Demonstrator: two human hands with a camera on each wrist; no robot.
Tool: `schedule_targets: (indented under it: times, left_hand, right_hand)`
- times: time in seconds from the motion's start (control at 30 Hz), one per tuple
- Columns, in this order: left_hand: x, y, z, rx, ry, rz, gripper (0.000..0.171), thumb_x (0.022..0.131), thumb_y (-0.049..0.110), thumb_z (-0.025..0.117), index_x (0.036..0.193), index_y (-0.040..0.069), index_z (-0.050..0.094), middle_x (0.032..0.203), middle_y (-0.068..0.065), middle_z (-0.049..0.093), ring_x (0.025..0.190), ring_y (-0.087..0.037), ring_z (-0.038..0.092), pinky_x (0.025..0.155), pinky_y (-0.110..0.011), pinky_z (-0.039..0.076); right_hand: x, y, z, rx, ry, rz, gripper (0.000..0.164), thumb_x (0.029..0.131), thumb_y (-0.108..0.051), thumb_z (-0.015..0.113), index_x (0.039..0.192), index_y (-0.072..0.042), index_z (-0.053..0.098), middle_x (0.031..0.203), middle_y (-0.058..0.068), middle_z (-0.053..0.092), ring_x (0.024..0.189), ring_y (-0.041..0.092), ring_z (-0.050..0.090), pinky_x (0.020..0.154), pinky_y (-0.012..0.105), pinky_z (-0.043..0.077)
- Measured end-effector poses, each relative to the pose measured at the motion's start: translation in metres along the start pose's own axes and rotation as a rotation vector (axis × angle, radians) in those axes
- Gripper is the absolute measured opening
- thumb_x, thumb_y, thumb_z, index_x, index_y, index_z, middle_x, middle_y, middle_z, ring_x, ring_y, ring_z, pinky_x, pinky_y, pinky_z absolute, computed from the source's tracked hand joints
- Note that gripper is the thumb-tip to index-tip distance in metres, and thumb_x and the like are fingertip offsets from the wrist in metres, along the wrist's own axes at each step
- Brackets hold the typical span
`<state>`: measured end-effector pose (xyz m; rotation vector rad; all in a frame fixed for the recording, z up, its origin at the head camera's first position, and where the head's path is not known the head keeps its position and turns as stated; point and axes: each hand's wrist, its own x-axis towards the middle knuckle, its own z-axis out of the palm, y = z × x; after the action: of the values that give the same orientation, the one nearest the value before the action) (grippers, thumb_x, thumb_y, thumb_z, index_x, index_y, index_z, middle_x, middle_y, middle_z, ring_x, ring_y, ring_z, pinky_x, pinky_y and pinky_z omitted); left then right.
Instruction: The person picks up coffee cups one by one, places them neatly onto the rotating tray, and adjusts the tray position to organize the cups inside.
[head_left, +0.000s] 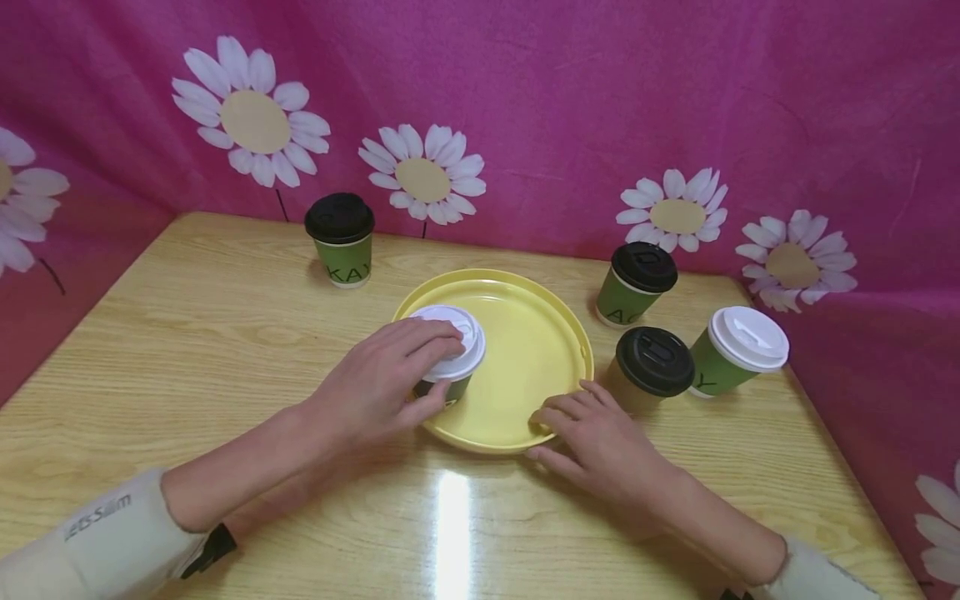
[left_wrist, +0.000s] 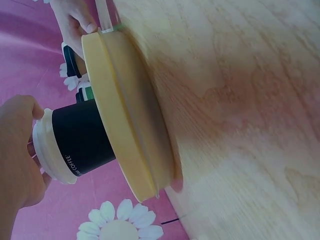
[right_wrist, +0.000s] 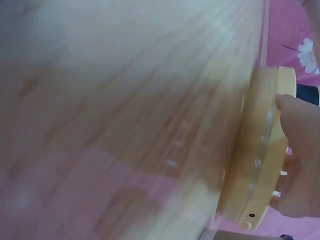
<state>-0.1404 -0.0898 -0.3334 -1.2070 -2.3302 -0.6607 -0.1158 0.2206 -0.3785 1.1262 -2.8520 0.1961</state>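
A round yellow tray [head_left: 517,367] with a raised rim lies on the wooden table. At its left side stands an upright black paper coffee cup [left_wrist: 80,137] with a white lid [head_left: 468,350]. My left hand [head_left: 386,367] grips this cup around its lid, thumb on the near side and fingers over the far side. The tray's wall hides the cup's base in the left wrist view. My right hand [head_left: 600,437] holds the tray's near right rim, with fingers over the inside and thumb at the outer wall [right_wrist: 260,150].
A green cup with a black lid [head_left: 345,242] stands at the back left. Right of the tray are another green black-lidded cup [head_left: 630,287], a brown black-lidded cup [head_left: 637,387] and a green white-lidded cup [head_left: 720,362]. A pink flowered cloth [head_left: 540,108] hangs behind the table.
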Motion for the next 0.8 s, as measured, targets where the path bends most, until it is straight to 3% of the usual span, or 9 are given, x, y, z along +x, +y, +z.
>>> schedule_targets:
  times: [0.33, 0.57, 0.8]
  left_hand:
    - [0.001, -0.005, -0.003, -0.002, -0.015, -0.01, 0.037, 0.086, 0.013, 0.064, 0.121, 0.002, 0.064, 0.123, -0.008, 0.062, 0.121, -0.026, 0.054, 0.108, -0.039, 0.04]
    - [0.003, -0.01, -0.005, -0.011, -0.019, -0.018, 0.036, 0.085, 0.013, 0.063, 0.118, 0.002, 0.063, 0.123, -0.009, 0.061, 0.122, -0.026, 0.054, 0.108, -0.039, 0.04]
    - [0.004, -0.015, -0.007, -0.026, -0.023, -0.018, 0.032, 0.083, 0.011, 0.064, 0.114, 0.002, 0.063, 0.124, -0.01, 0.061, 0.122, -0.025, 0.054, 0.106, -0.04, 0.042]
  right_hand:
    - [0.001, -0.015, 0.007, -0.04, 0.091, 0.028, 0.035, 0.094, -0.049, 0.062, 0.109, -0.018, 0.068, 0.111, 0.001, 0.065, 0.106, 0.024, 0.058, 0.109, 0.047, 0.03]
    - [0.002, -0.03, 0.009, -0.064, 0.091, 0.109, 0.035, 0.093, -0.051, 0.063, 0.107, -0.02, 0.068, 0.11, 0.0, 0.066, 0.105, 0.023, 0.06, 0.109, 0.051, 0.03]
    - [0.005, -0.037, 0.01, -0.074, 0.121, 0.105, 0.033, 0.093, -0.05, 0.063, 0.103, -0.019, 0.069, 0.103, -0.001, 0.066, 0.098, 0.024, 0.061, 0.104, 0.049, 0.035]
